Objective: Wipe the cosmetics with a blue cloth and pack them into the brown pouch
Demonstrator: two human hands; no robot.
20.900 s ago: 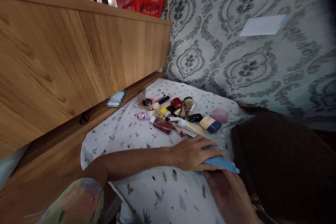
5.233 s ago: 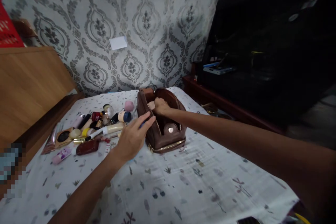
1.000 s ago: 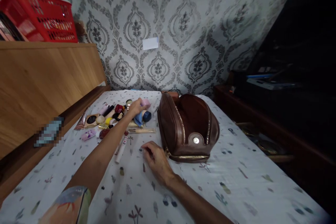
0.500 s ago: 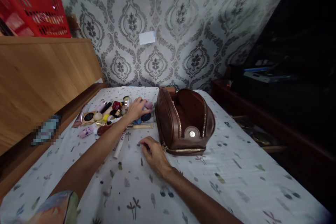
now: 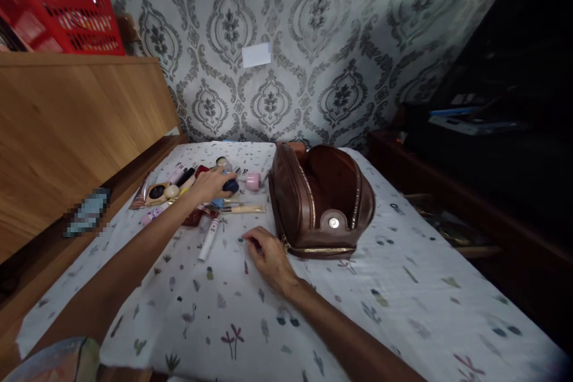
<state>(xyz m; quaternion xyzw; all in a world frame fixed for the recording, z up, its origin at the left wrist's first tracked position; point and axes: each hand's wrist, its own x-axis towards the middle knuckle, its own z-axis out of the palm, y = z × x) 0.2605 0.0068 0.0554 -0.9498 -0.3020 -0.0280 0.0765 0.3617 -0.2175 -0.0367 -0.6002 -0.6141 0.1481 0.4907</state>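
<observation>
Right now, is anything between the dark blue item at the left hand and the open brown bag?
Yes, a pink item sits between the dark blue item and the brown bag. A slim tan stick lies nearer the camera.

Right of centre in the frame, a bag [image 5: 320, 236] standing on the cloth [image 5: 358, 328]; to its left, cosmetics [image 5: 172, 191] in a cluster, partly under the left hand [image 5: 212, 184]. Between cluster and bag, a lone item [image 5: 253, 181], with a brush [image 5: 246, 209] below; further down, a tube [image 5: 209, 240], left of the right hand [image 5: 267, 253]. Upper left, a basket [image 5: 89, 12] on a cabinet [image 5: 80, 101]; behind the bag, a wall [image 5: 304, 110].
</observation>
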